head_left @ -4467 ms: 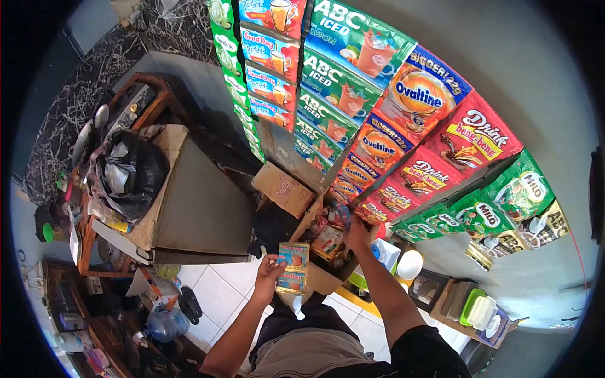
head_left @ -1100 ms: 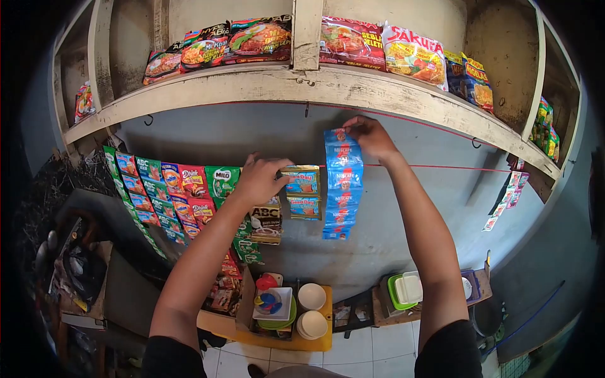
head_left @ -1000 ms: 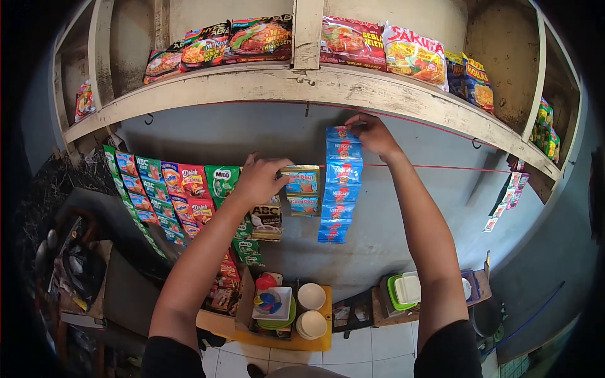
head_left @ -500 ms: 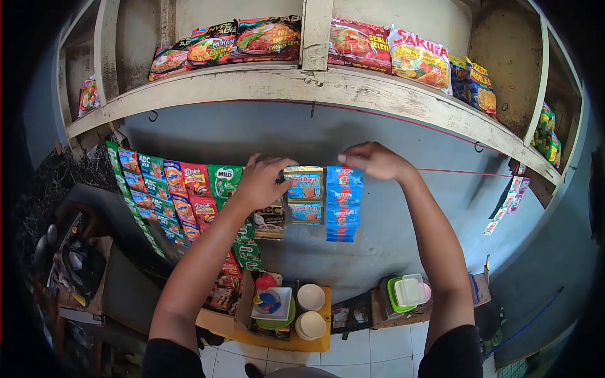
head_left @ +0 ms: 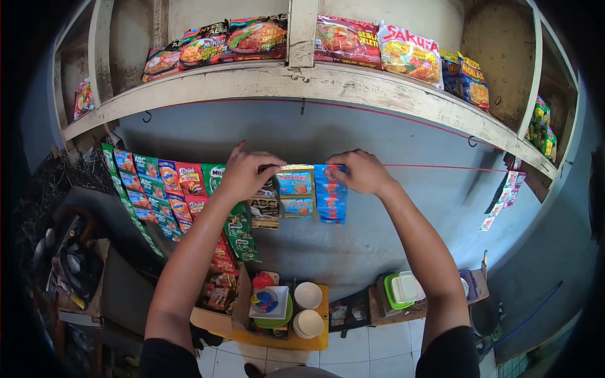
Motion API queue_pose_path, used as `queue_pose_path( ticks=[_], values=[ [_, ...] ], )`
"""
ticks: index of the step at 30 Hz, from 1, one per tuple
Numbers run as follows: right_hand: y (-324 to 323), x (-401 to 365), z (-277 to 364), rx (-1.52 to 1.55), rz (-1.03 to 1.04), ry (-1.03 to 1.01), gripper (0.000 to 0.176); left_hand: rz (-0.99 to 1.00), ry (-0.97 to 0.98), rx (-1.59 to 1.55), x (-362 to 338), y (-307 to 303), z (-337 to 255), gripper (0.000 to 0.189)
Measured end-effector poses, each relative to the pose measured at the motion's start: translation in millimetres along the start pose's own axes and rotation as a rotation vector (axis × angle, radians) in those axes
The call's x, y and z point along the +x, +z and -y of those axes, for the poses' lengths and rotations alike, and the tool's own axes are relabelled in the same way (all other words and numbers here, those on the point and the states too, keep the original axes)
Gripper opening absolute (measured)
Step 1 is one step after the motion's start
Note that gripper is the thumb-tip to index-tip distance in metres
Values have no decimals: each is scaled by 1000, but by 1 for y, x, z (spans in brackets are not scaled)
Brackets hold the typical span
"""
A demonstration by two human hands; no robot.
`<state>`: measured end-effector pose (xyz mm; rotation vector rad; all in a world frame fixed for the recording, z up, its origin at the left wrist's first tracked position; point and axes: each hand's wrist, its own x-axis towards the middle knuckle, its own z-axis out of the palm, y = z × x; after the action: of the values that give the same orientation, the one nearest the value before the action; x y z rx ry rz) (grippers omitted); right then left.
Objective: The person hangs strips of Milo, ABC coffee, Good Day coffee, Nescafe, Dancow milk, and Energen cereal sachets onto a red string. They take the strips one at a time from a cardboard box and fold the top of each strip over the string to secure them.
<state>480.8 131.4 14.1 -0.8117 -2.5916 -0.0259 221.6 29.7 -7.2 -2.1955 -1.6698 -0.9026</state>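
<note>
Strips of sachets hang from a red string (head_left: 428, 167) along the blue wall. My left hand (head_left: 247, 176) is closed at the top left corner of the Good Day sachet strip (head_left: 296, 186), thumb and fingers pinched on its edge. My right hand (head_left: 360, 171) pinches the top of the blue Nescafe sachet strip (head_left: 331, 200), which hangs just right of the Good Day one. A dark ABC coffee sachet strip (head_left: 265, 210) shows partly below my left hand. The green Milo sachet strip (head_left: 241, 233) hangs partly behind my left forearm.
Above runs a wooden shelf (head_left: 239, 82) with noodle packets (head_left: 411, 55). More sachet strips (head_left: 151, 183) hang at the left. Below stand white bowls (head_left: 309, 296) on a yellow table (head_left: 320, 340), a cardboard box (head_left: 242, 302) and green-and-white containers (head_left: 403, 288). Small sachets (head_left: 504, 198) hang at right.
My right hand has moved left and down onto the top of the Nescafe strip and closed on it. My left hand has shifted slightly to the top corner of the Good Day strip.
</note>
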Motion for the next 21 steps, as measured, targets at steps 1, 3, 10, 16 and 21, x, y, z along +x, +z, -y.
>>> queue_pose_path(
  ticks=[1, 3, 10, 16, 21],
  values=[
    [1, 0, 0, -7, -26, -14, 30, -7, -10, 16, -1, 0, 0, 18],
    [6, -1, -1, -8, -59, -32, 31, -11, -22, 29, -2, 1, 1, 18],
    [11, -10, 11, -16, -325, -190, 42, -113, -32, -62, -14, -3, -6, 22],
    [31, -52, 42, 215, -422, -335, 46, -264, 8, -332, -88, -13, -34, 26],
    [84, -81, 68, 541, -313, -320, 50, -250, -224, -786, -182, 20, -40, 34]
  ],
)
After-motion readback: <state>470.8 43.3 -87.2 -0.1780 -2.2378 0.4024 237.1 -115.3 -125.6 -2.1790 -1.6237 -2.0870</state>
